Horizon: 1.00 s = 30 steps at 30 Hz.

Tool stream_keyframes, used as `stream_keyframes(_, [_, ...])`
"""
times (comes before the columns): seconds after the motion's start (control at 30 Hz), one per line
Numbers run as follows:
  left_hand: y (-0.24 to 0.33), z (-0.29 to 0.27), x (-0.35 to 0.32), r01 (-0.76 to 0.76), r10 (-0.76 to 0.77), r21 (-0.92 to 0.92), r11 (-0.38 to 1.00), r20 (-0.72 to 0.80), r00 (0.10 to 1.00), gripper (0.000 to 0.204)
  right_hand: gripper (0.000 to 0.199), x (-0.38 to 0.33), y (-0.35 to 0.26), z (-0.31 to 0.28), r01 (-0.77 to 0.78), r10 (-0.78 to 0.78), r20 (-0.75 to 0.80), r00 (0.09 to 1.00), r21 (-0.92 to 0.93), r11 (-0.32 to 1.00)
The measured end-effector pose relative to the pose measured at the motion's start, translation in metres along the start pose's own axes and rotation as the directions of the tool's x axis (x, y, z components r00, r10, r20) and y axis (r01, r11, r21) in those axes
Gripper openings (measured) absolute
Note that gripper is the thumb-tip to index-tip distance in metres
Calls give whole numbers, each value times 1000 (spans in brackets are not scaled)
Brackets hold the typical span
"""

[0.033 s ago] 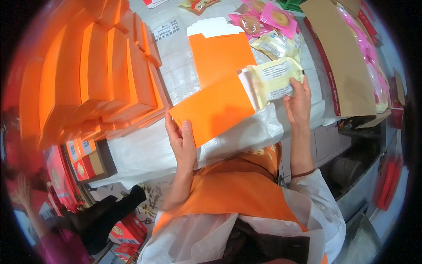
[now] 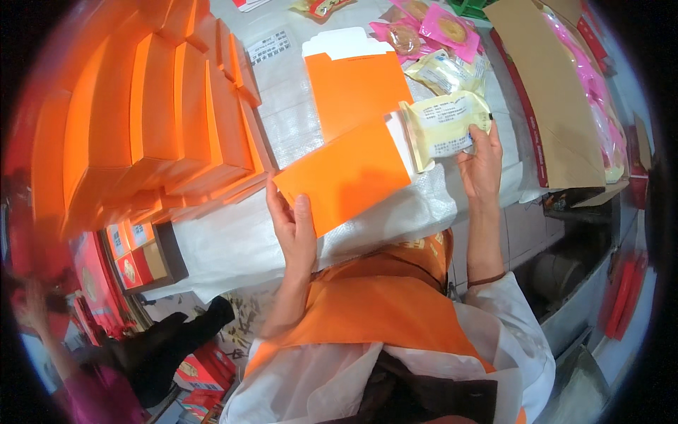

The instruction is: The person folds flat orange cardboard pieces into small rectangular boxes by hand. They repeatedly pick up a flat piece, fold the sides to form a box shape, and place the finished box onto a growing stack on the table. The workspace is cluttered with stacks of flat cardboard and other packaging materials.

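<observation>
My left hand grips the near left corner of an orange box, thumb on top and fingers behind. At the box's right end a white inside shows. Between thumb and fingers of my right hand is a pale yellow packet with small print. The packet's left edge is right at the box's end; whether it reaches inside I cannot tell. Beyond them a second orange box with a white flap lies on the white-covered table.
Orange boxes stand in a tall stack at left. More pale yellow packets and pink-wrapped round cakes lie at the far right. A cardboard carton stands along the right edge. Another person's arm shows at lower left.
The packet and my right hand have shifted very slightly to the right. The packet's face has tilted a little. My left hand still holds the orange box.
</observation>
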<state>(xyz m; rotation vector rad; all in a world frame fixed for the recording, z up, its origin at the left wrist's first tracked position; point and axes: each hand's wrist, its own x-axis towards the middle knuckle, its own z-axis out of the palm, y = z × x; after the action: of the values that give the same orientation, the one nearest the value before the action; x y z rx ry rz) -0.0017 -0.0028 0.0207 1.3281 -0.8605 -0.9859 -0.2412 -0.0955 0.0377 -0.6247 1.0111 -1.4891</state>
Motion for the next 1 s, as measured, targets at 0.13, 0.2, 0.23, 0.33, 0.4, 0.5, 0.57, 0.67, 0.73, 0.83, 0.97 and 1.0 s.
stream_keyframes(0.13, [-9,1,-1,-68,70,49,997,-41,997,51,38,-6,11,8,46,-45,28,999,-48,998])
stream_keyframes(0.2, [-8,1,-1,-10,7,-41,999,-77,997,51,38,-12,6,11,56,-56,1,998,-58,997])
stream_keyframes(0.23, [-11,1,-1,-44,42,-25,999,-81,996,50,38,-13,4,13,58,-59,-9,998,-63,996])
stream_keyframes(0.33, [-18,4,-2,-129,128,2,992,-82,988,51,37,-11,13,4,79,-65,64,996,-260,962])
stream_keyframes(0.4, [-15,8,-2,-161,160,-11,987,-68,985,54,37,-16,15,5,129,-99,113,989,-313,941])
stream_keyframes(0.5, [-14,10,-6,-103,103,-54,993,-17,995,55,38,-22,19,16,124,-39,171,984,-520,845])
stream_keyframes(0.57, [-20,8,-5,-124,118,-93,988,-62,991,55,38,-21,21,19,236,-112,226,968,-658,715])
stream_keyframes(0.67, [-19,7,-3,-150,137,-156,976,-88,987,55,34,-22,24,21,446,-358,287,888,-726,523])
stream_keyframes(0.73, [-20,6,-3,-166,151,-165,972,-96,984,54,32,-25,20,19,525,-362,403,841,-771,361])
stream_keyframes(0.83, [-23,6,-3,-190,176,-130,973,-109,978,54,31,-26,22,17,609,-322,535,781,-767,202])
stream_keyframes(0.97, [-24,2,-3,-179,160,-157,971,-129,979,55,33,-28,30,16,530,-283,452,846,-770,356])
stream_keyframes(1.0, [-25,1,-2,-167,143,-180,969,-135,980,55,33,-29,30,17,506,-262,432,863,-749,429])
